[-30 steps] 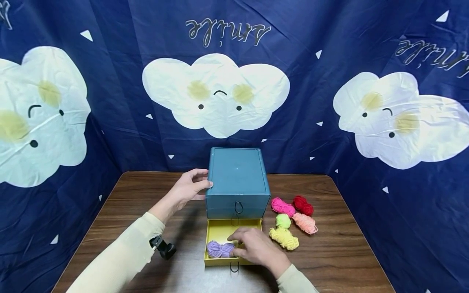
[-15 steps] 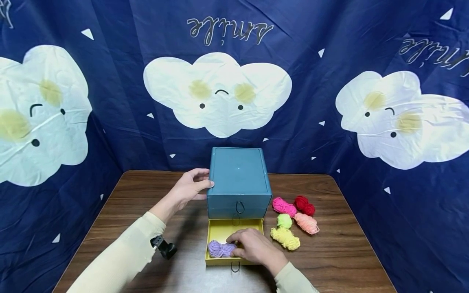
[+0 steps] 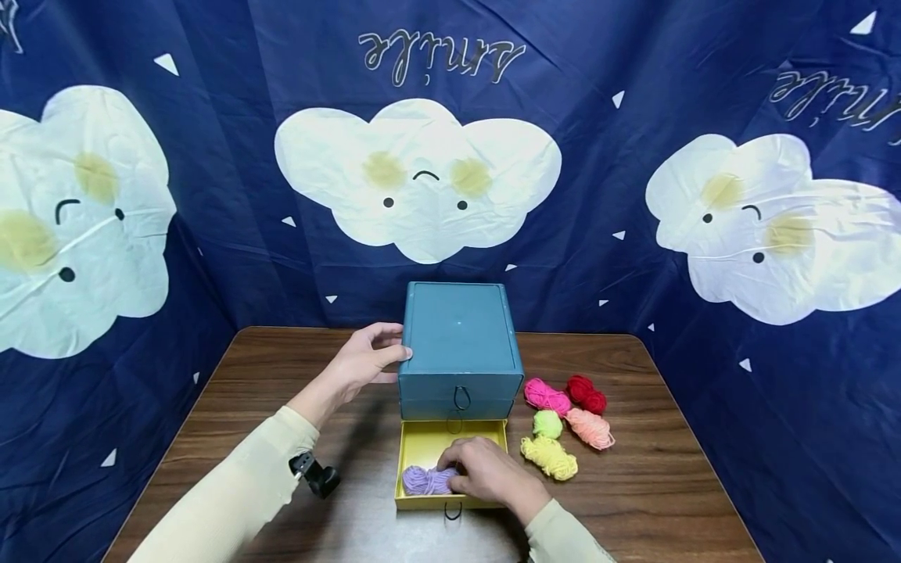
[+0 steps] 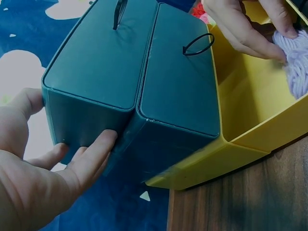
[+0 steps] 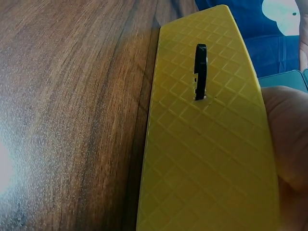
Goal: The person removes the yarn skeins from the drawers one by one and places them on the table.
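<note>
A teal drawer box (image 3: 459, 332) stands on the table with its yellow bottom drawer (image 3: 422, 444) pulled out at the front. My left hand (image 3: 360, 361) rests against the box's left side, thumb at the top edge and fingers extended along the wall, as the left wrist view also shows. Inside the drawer, near its front, lies a skein of lilac yarn (image 3: 422, 481). My right hand (image 3: 487, 473) reaches into the drawer and pinches the skein's right end between thumb and fingers (image 4: 238, 29). In the right wrist view the drawer front (image 5: 207, 144) hides the fingertips.
To the right of the box lie loose skeins: pink (image 3: 545, 397), red (image 3: 586, 394), peach (image 3: 590, 428), green (image 3: 547, 424) and yellow (image 3: 549, 457). A black loop pull (image 3: 453, 510) sticks out from the drawer front. Blue cloth (image 3: 598, 274) hangs behind the wooden table.
The right hand and the lilac skein have shifted very slightly to the right within the drawer. The left hand keeps its place on the box.
</note>
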Motion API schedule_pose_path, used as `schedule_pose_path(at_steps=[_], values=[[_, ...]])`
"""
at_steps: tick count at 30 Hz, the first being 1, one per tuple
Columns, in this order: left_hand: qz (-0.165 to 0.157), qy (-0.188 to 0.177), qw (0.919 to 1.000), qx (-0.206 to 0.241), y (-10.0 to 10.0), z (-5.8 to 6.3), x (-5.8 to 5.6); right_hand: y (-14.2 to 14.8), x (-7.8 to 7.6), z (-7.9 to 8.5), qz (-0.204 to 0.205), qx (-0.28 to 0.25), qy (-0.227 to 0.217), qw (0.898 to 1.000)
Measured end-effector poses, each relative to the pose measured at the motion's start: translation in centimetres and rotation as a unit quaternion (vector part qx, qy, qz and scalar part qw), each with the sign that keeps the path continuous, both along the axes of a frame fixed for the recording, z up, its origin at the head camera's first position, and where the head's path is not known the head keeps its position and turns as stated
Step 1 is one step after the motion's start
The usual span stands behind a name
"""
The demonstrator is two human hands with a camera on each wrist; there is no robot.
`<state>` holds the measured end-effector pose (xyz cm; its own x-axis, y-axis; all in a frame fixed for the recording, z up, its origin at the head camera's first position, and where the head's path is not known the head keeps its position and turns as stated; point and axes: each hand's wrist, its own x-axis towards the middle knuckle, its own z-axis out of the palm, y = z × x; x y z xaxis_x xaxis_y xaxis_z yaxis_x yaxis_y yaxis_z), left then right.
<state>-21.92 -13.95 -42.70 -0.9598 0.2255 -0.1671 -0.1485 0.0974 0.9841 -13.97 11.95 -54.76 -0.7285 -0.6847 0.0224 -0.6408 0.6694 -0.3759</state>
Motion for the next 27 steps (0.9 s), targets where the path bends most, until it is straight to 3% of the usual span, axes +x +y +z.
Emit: schedule_pose_path(at_steps=[27], values=[[0.003,-0.006,1.0000,-0.004,0.1,0.1,0.0,2.8,0.6,2.5,-0.013,-0.074,0.049,0.996]])
